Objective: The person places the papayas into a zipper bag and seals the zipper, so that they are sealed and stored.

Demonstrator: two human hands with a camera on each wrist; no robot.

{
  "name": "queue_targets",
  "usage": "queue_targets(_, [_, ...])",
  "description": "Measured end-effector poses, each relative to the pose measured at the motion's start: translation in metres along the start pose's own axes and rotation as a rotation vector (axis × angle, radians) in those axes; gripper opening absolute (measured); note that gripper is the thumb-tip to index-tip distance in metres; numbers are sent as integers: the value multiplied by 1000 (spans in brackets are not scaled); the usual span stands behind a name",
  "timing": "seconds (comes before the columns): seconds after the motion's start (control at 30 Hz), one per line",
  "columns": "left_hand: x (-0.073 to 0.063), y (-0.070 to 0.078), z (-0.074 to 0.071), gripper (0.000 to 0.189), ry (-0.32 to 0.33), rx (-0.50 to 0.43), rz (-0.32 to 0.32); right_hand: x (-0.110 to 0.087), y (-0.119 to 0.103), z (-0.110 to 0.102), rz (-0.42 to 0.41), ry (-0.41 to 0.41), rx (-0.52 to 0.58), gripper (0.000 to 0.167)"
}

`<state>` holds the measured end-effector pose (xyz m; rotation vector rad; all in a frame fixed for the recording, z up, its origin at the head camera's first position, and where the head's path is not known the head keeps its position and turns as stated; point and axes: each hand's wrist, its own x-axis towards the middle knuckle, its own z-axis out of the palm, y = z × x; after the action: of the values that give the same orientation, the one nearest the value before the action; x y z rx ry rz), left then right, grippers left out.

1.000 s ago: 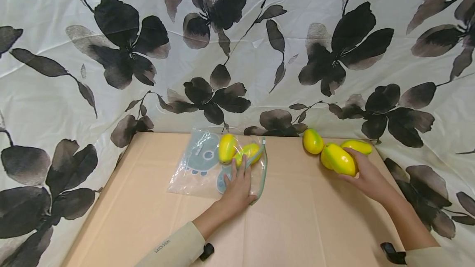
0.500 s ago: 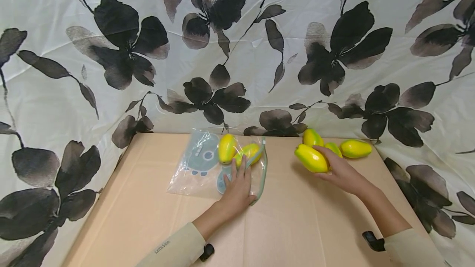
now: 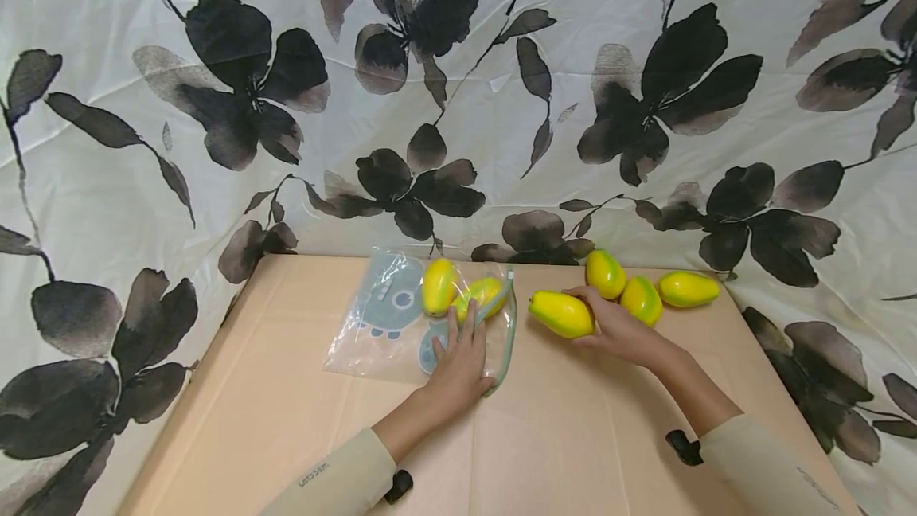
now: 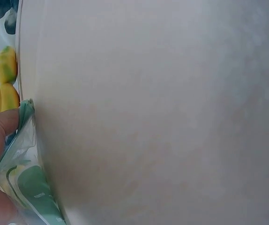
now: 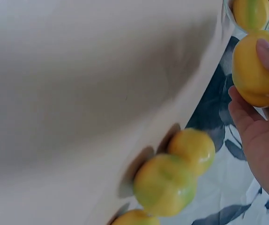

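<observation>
Yellow fruit [image 3: 561, 314] | gripped by right hand [image 3: 622, 330], jutting out leftward | left hand [image 3: 460, 365] straight-fingered on bag [image 3: 390, 301]

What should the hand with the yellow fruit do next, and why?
Probably ease the right hand a little left, bringing its yellow fruit to the green edge of the bag: the fruit is just right of that edge, two similar ones are already inside, and the left hand rests on the bag.
</observation>
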<state>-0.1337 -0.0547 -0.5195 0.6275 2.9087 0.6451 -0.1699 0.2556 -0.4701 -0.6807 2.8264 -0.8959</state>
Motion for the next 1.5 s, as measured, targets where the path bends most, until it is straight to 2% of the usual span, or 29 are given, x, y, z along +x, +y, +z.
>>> queue_targets(0.3, [0, 1, -2, 101, 0, 17, 11, 20, -9, 14, 0, -120, 5, 84])
queue_targets(0.57, [-1, 1, -3, 103, 4, 22, 11, 36, -15, 21, -20, -159, 4, 82])
queue_targets(0.83, [-1, -1, -1, 111, 31, 32, 40, 49, -15, 27, -41, -153, -62, 78])
queue_targets(0.97, [-2, 1, -2, 110, 19, 33, 41, 55, -16, 30, -46, -142, -29, 78])
queue_targets(1.23, [-2, 2, -2, 108, 19, 63, 45, 64, -22, 37, -51, -68, 35, 59])
queue_targets(1.4, [-1, 2, -1, 112, 23, 69, 36, 66, -24, 44, -73, -23, -13, 62])
queue_targets(1.5, [0, 2, 0, 113, 29, 65, 44, 66, -26, 47, -77, -29, -23, 66])
